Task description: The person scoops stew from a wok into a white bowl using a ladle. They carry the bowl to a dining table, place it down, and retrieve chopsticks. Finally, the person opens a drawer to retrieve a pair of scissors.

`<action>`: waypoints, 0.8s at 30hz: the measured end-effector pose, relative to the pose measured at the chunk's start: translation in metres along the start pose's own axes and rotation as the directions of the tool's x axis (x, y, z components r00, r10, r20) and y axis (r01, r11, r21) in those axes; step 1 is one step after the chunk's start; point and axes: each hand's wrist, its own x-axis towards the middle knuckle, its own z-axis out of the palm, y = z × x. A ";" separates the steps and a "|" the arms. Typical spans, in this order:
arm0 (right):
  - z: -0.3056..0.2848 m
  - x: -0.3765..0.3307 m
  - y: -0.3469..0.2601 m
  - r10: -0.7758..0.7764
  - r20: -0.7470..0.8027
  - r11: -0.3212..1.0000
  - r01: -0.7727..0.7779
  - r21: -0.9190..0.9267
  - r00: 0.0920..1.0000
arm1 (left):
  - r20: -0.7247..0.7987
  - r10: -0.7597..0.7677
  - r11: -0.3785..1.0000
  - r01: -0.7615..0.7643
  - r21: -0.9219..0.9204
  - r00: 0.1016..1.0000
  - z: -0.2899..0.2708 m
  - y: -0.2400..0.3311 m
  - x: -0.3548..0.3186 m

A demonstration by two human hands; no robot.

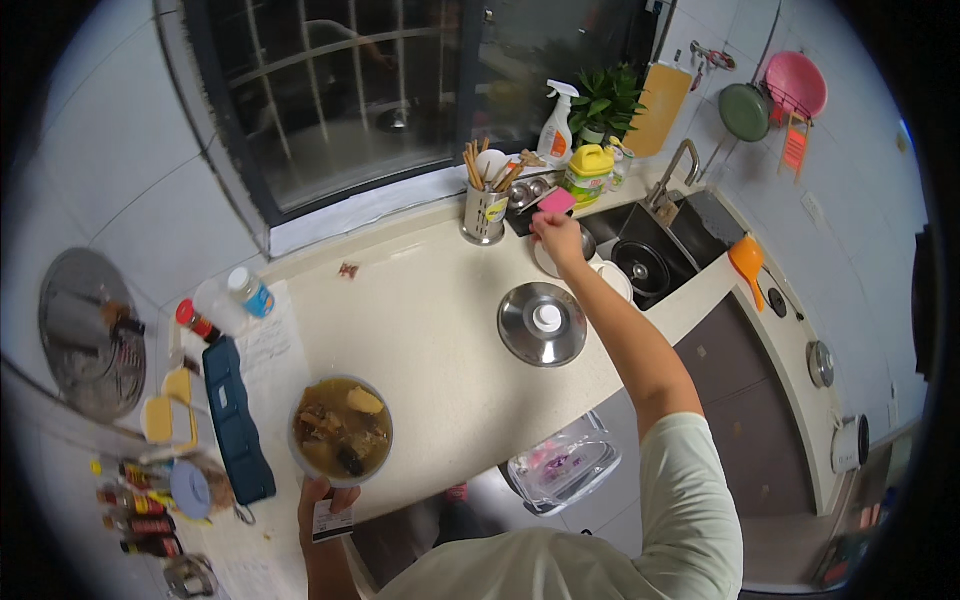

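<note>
A round bowl of brown soup [343, 428] with chunks in it is at the left front of the counter, near its edge. My left hand [328, 492] grips the bowl's near rim. A small white card with a dark edge [332, 521] shows against that hand; how it is held I cannot tell. My right arm stretches to the sink, and my right hand [558, 238] is closed at the lower edge of a flat pink pad [557, 201], which looks like a sponge. White dishes [614, 281] lie partly under that forearm. Near it rests a steel pot lid [515, 325] with a white knob.
A steel utensil holder [484, 222], a spray bottle [556, 128] and a yellow jug [588, 175] stand behind the sink [632, 222]. A dark blue long case [236, 420] and several bottles line the left. Below the counter edge is a lined bin [565, 465].
</note>
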 end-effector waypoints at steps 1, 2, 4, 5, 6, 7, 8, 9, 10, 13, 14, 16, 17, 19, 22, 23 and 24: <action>0.013 0.015 -0.005 -0.007 -0.054 0.998 0.004 -0.062 0.999 | 0.002 -0.007 1.000 0.007 -0.006 1.000 -0.003 0.004 0.013; 0.021 0.031 -0.009 -0.023 -0.113 0.992 0.009 -0.125 0.993 | 0.014 -0.013 1.000 0.013 -0.014 1.000 -0.006 0.007 0.028; 0.035 0.064 -0.001 -0.098 -0.111 0.981 0.077 -0.181 0.989 | 0.084 -0.034 0.999 0.037 -0.039 0.996 -0.018 0.011 0.052; 0.041 0.077 0.003 -0.135 -0.106 0.971 0.111 -0.211 0.985 | 0.117 -0.042 0.997 0.049 -0.054 0.992 -0.023 0.012 0.064; 0.046 0.090 0.007 -0.149 -0.066 0.956 0.127 -0.263 0.987 | 0.080 -0.056 0.997 0.060 -0.042 0.995 -0.025 0.012 0.074; 0.064 0.094 0.002 -0.146 -0.013 0.948 0.137 -0.286 0.989 | 0.064 -0.052 0.998 0.054 -0.038 0.997 -0.028 0.013 0.081; 0.080 0.093 -0.009 -0.142 0.037 0.940 0.147 -0.308 0.989 | 0.050 -0.049 0.998 0.051 -0.033 0.998 -0.028 0.014 0.085; 0.095 0.095 -0.013 -0.137 0.088 0.931 0.159 -0.328 0.987 | 0.035 -0.046 0.999 0.047 -0.028 0.998 -0.030 0.015 0.090; 0.101 0.102 -0.009 -0.200 0.061 0.892 0.207 -0.401 0.978 | 0.055 -0.059 0.997 0.061 -0.038 0.997 -0.033 0.014 0.096; 0.124 0.129 0.000 -0.361 0.027 0.743 0.305 -0.596 0.932 | 0.119 -0.088 0.994 0.095 -0.055 0.989 -0.051 0.012 0.110; 0.133 0.134 -0.002 -0.397 0.025 0.691 0.316 -0.650 0.918 | 0.149 -0.100 0.993 0.109 -0.053 0.984 -0.058 0.010 0.113; 0.144 0.150 0.002 -0.366 0.002 0.719 0.284 -0.634 0.931 | 0.116 -0.111 0.993 0.114 -0.023 0.987 -0.057 0.011 0.120; 0.145 0.158 0.004 -0.388 0.040 0.679 0.315 -0.663 0.921 | 0.048 -0.106 0.994 0.106 0.003 0.993 -0.045 0.013 0.120; 0.148 0.168 0.007 -0.418 0.120 0.594 0.371 -0.714 0.900 | -0.001 -0.101 0.995 0.101 0.022 0.995 -0.044 0.013 0.121; 0.151 0.179 0.010 -0.436 0.108 0.581 0.371 -0.725 0.893 | 0.061 -0.124 0.992 0.121 0.040 0.990 -0.060 0.012 0.124; 0.152 0.181 0.011 -0.434 0.104 0.577 0.365 -0.731 0.895 | 0.088 -0.146 0.987 0.140 0.076 0.985 -0.061 0.014 0.128; 0.152 0.183 0.015 -0.387 0.118 0.575 0.339 -0.745 0.914 | 0.114 -0.170 0.981 0.157 0.113 0.979 -0.064 0.017 0.129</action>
